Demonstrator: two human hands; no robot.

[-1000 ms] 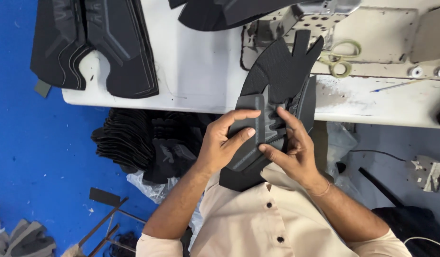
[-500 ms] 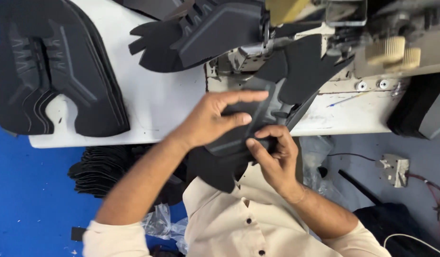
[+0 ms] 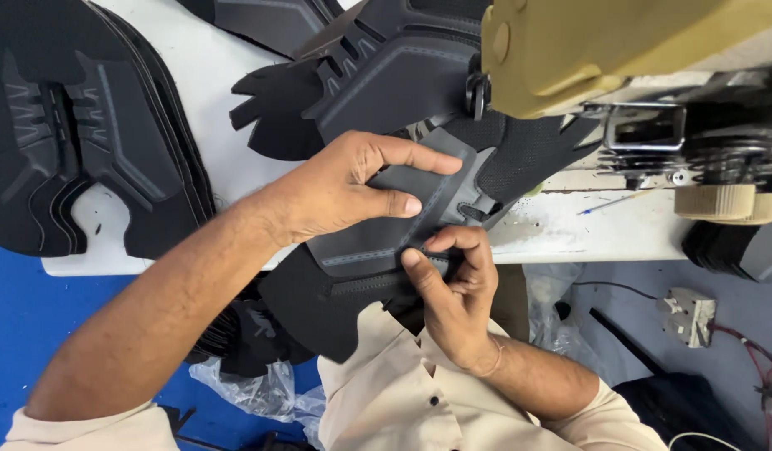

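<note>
Below the table edge, a clear plastic bag (image 3: 252, 388) lies crumpled on the blue floor (image 3: 18, 326). Nearer the chest, the right hand (image 3: 453, 301) pinches the black shoe upper piece (image 3: 378, 242) between thumb and fingers, while the left hand (image 3: 344, 188) grips its top edge. Beyond, stacked black uppers (image 3: 77, 134) rest on the white table (image 3: 202, 92) beside a beige sewing machine (image 3: 620, 50).

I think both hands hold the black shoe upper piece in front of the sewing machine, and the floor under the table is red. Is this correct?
Not quite. The floor is blue, not red, as the head view shows. The rest stands: the left hand and right hand both hold the black shoe upper piece in front of the sewing machine.
</note>
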